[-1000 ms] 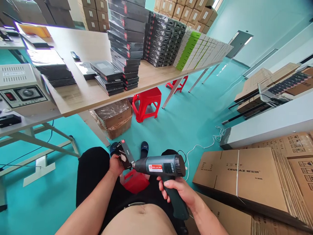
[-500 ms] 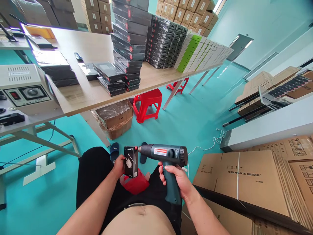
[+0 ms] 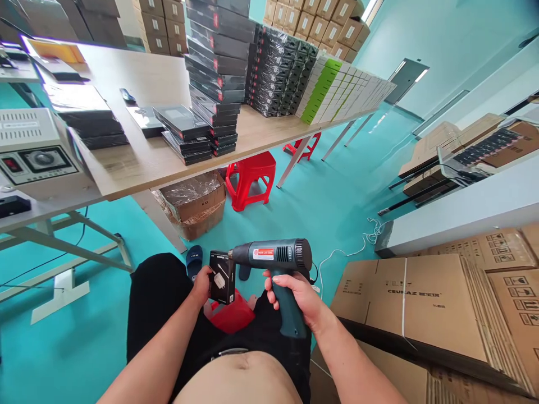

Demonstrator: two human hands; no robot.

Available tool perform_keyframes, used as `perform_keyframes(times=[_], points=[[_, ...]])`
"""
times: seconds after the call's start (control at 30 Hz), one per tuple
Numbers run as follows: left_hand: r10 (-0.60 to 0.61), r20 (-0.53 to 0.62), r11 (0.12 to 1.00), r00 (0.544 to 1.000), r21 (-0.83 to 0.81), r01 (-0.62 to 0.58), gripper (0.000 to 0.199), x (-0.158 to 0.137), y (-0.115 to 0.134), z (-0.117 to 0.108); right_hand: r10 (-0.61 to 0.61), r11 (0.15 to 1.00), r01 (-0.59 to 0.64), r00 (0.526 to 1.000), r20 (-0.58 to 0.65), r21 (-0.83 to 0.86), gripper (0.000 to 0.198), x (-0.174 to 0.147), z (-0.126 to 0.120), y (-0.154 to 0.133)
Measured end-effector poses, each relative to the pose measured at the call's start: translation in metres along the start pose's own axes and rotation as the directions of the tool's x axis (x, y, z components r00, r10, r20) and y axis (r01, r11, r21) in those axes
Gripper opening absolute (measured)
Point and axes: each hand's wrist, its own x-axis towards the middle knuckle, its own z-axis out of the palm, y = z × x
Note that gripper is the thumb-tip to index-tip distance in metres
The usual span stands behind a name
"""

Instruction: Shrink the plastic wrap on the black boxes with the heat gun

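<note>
Between my knees, my left hand [image 3: 202,285] is closed on the left side of a small black charger box [image 3: 222,280], which has a white plug and cable pictured on it. My right hand [image 3: 295,293] wraps round the handle of a dark green heat gun [image 3: 272,253]. Its metal nozzle points left, at the upper right edge of the box; whether it touches the box I cannot tell. Below the box, part of a red stool [image 3: 231,318] shows between my legs.
Tall stacks of black boxes [image 3: 219,67] stand on a wooden table [image 3: 143,168] ahead. A machine with a dial [image 3: 40,151] is at left. Flattened cartons [image 3: 416,303] lie at right. Beneath the table are a red stool [image 3: 252,174] and a carton [image 3: 196,205]. A white cord [image 3: 349,252] crosses the floor.
The heat gun has shifted slightly left and up, its nozzle now over the upper part of the box's edge. Both hands keep their hold. The whole view has shifted slightly.
</note>
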Motion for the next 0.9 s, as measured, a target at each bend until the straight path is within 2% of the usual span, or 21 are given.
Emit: perform_keyframes(times=[0.1, 0.23, 0.33, 0.53, 0.7, 0.83, 0.9], points=[[0.046, -0.021, 0.999, 0.999, 0.021, -0.045, 0.011, -0.003, 0.002, 0.002, 0.020, 0.996, -0.018, 1.000, 0.023, -0.092, 0.029, -0.004, 0.001, 0.000], [0.113, -0.060, 0.993, 0.992, -0.029, -0.115, 0.010, -0.004, 0.006, 0.003, 0.189, 0.948, -0.153, 0.976, 0.104, -0.281, 0.028, -0.018, -0.009, 0.011], [0.162, -0.072, 0.981, 0.984, -0.095, -0.168, 0.013, -0.003, 0.009, 0.004, 0.260, 0.927, -0.213, 0.958, 0.122, -0.310, 0.028, -0.032, -0.020, 0.022], [0.204, -0.057, 0.964, 0.977, -0.160, -0.210, 0.014, 0.000, 0.010, 0.005, 0.200, 0.962, -0.196, 0.980, 0.007, -0.188, 0.032, -0.046, -0.032, 0.033], [0.240, -0.053, 0.953, 0.969, -0.179, -0.246, 0.012, 0.000, 0.010, 0.006, 0.184, 0.972, -0.174, 0.981, 0.054, -0.160, 0.032, -0.046, -0.023, 0.036], [0.220, -0.067, 0.959, 0.973, -0.166, -0.229, 0.012, -0.002, 0.011, 0.006, 0.143, 0.978, -0.133, 0.988, 0.053, -0.159, 0.033, -0.040, -0.012, 0.042], [0.227, -0.104, 0.954, 0.968, -0.176, -0.243, 0.012, -0.003, 0.012, 0.006, 0.161, 0.976, -0.147, 0.984, 0.073, -0.160, 0.034, -0.038, -0.010, 0.044]])
